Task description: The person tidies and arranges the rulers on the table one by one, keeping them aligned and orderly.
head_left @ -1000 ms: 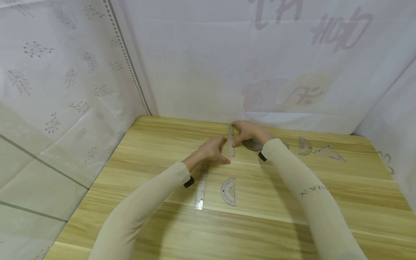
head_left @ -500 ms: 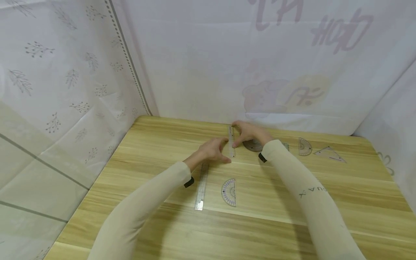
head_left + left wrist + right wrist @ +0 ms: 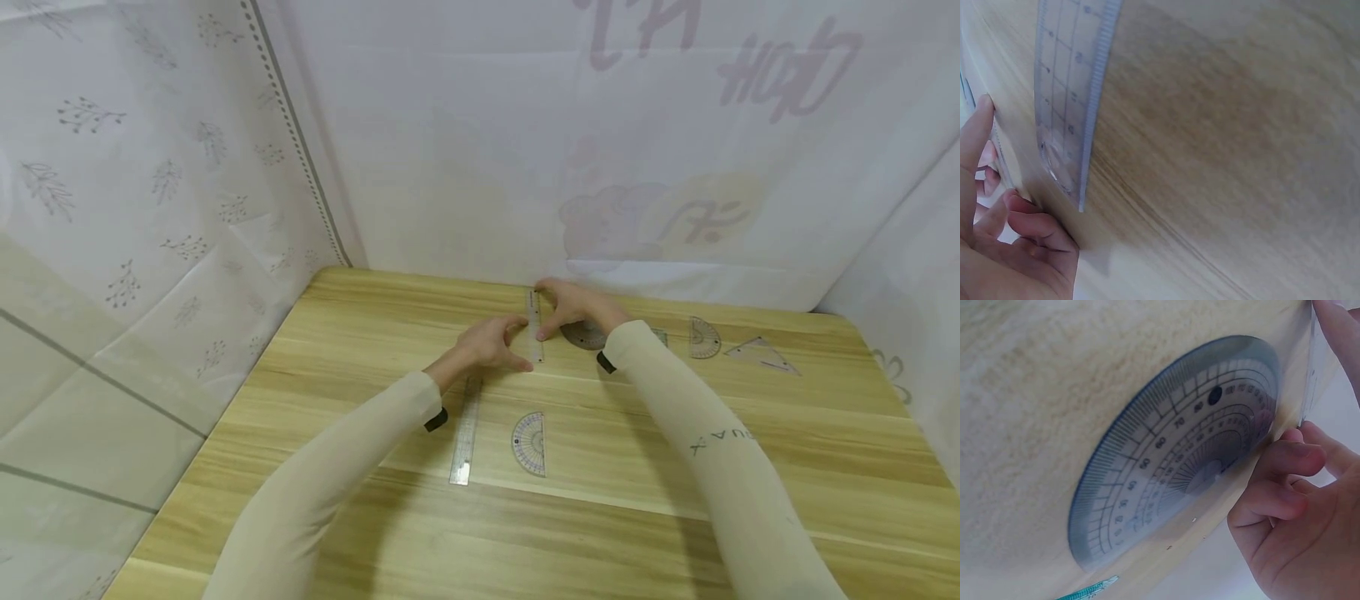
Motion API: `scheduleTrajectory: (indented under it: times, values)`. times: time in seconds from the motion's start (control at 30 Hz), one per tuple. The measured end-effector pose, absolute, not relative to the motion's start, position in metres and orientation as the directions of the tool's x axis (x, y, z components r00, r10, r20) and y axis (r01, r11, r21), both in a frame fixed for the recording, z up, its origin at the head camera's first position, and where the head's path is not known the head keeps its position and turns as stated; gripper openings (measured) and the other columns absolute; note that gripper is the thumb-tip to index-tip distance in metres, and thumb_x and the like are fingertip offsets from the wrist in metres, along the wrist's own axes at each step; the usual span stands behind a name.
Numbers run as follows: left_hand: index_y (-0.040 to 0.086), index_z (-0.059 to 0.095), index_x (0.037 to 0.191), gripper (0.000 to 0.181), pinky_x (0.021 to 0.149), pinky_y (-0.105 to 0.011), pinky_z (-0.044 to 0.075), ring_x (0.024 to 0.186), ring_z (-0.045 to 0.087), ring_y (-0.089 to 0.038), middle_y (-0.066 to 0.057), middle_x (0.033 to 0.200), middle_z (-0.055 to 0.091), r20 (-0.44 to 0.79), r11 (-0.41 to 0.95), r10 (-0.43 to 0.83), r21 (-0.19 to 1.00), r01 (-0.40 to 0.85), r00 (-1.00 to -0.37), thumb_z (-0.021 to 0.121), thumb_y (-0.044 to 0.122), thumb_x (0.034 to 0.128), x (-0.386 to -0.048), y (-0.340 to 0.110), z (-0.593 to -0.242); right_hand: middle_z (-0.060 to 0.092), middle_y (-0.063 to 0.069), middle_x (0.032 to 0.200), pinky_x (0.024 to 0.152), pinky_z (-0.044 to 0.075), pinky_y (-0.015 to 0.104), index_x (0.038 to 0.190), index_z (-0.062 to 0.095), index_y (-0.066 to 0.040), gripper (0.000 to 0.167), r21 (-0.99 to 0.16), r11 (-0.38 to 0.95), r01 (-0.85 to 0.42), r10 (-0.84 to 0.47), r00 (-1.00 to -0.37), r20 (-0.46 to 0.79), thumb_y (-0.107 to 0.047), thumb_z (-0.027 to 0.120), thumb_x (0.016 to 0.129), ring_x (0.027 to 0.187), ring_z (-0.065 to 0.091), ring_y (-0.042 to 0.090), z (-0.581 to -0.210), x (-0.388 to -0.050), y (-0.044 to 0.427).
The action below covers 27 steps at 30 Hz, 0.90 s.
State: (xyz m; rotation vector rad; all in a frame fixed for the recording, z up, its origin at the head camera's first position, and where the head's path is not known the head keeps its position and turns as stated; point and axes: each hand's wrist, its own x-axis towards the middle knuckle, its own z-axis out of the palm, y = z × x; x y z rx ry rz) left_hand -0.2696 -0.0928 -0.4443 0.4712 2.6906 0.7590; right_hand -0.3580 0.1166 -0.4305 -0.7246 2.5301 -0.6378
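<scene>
A short clear ruler [image 3: 534,329] lies near the table's back edge, between the two hands. My left hand [image 3: 486,343] holds it from the left, index fingertip at its side and thumb by its near end. From the other side my right hand [image 3: 573,304] grips it, with the index finger at the far end and the thumb on the right edge. In the right wrist view the ruler shows as a thin edge [image 3: 1311,375]. A dark grey protractor [image 3: 1179,450] lies beneath the right hand. Under the left wrist runs a longer clear ruler [image 3: 1069,94].
On the wooden table [image 3: 637,542], a clear protractor [image 3: 529,444] lies nearer me. To the right are another protractor [image 3: 703,337], a triangular set square [image 3: 763,356] and a greenish piece [image 3: 660,336], mostly hidden by the sleeve. Patterned cloth [image 3: 450,167] hangs behind the table.
My left index fingertip has come slightly right to the short ruler's edge, and the left thumb has shifted slightly toward the ruler's near end. The right hand and the ruler have hardly moved.
</scene>
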Motion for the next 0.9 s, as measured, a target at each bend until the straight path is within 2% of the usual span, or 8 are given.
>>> scheduleTrajectory:
  times: [0.7,0.9]
  values:
    - [0.021,0.046,0.153,0.09,0.061,-0.03,0.044,0.076,0.056,-0.017,-0.001,0.094,0.061,-0.199,0.82,0.375,0.526,0.224,-0.905,0.088,0.048,0.0772,-0.2724,-0.0928,-0.4468,0.04,0.025,0.149,0.111,0.03,0.055,0.149,0.032,0.001,0.103,-0.532,0.774,-0.344,-0.55,-0.781,-0.295,-0.032,0.094,0.073,0.137,0.038,0.043,-0.4264,-0.3536,0.1123]
    - [0.021,0.045,0.153,0.092,0.06,-0.03,0.044,0.075,0.055,-0.017,-0.001,0.094,0.061,-0.206,0.824,0.377,0.519,0.226,-0.903,0.088,0.048,0.0771,-0.2728,-0.0931,-0.4465,0.046,0.023,0.139,0.108,0.035,0.054,0.147,0.034,0.002,0.099,-0.567,0.748,-0.345,-0.565,-0.78,-0.27,-0.029,0.094,0.075,0.128,0.045,0.039,-0.4274,-0.3532,0.1134]
